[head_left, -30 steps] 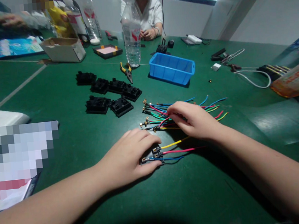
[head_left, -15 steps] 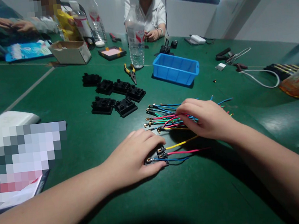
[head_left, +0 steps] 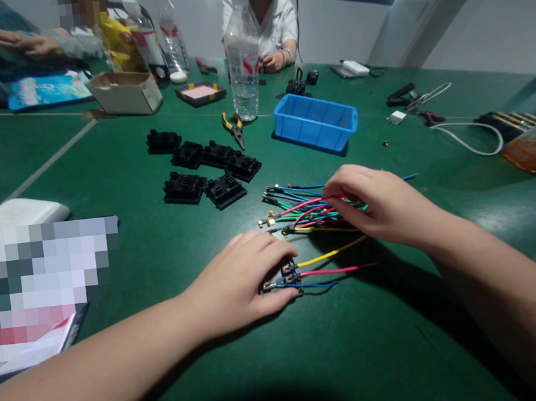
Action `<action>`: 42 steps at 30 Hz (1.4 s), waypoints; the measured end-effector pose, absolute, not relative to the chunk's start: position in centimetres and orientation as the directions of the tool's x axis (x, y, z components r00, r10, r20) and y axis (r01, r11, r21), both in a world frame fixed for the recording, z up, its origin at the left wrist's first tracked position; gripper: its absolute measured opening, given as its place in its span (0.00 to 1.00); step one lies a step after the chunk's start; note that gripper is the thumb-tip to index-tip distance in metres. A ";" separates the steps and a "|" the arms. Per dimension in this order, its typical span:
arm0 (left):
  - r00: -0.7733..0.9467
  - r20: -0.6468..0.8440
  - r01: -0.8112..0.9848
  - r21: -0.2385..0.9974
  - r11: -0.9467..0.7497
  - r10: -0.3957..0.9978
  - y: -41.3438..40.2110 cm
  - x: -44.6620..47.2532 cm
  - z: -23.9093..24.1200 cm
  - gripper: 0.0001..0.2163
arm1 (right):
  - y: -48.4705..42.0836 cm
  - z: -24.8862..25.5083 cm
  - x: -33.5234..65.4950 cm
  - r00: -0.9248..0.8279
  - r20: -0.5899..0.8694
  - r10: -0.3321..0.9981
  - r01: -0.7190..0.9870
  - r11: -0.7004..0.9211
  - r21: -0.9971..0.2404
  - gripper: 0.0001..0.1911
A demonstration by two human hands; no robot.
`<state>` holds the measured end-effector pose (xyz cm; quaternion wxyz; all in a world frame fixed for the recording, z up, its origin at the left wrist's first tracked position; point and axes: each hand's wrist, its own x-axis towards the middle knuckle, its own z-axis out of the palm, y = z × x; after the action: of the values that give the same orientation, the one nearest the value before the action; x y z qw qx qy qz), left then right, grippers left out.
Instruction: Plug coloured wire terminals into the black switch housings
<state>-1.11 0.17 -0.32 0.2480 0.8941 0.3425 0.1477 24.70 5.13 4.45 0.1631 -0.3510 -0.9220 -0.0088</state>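
- Fingers and thumb of our right hand [head_left: 378, 205] pinched a thin pink plastic-coated wire [head_left: 302, 206], and that hand had slid slightly up and right since half a second earlier.
- That wire still ran over the loose multicoloured wire pile [head_left: 315, 216], so we'd guess one was being teased out, not yet free.
- Our left hand [head_left: 251, 269] hadn't budged: thumb and fingers clamped round a small black plastic block [head_left: 278, 276] on the green table [head_left: 361, 356].
- Three plastic-coated leads [head_left: 333, 271] (yellow, pink, blue) stuck out of it same as before, so nothing new had gone in.
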 end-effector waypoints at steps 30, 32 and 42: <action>0.723 0.073 0.541 0.559 -0.628 0.687 0.1 -1.1 -0.1 0.17 | 6.5 5.2 26.6 -0.606 0.339 0.719 0.776 0.629 0.053 0.12; 0.724 0.077 0.537 0.561 -0.630 0.686 0.1 -1.1 -0.1 0.17 | 7.0 3.9 26.5 -0.649 0.329 0.686 0.740 0.670 0.064 0.12; 0.729 0.083 0.521 0.577 -0.629 0.680 0.1 -1.0 0.0 0.16 | 6.9 2.0 26.7 -0.779 0.414 0.471 0.586 0.782 0.214 0.15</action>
<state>-1.05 0.12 -0.01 0.2678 0.8903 0.3372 0.1482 26.66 6.95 2.01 0.1715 -0.2845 -0.9281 -0.1679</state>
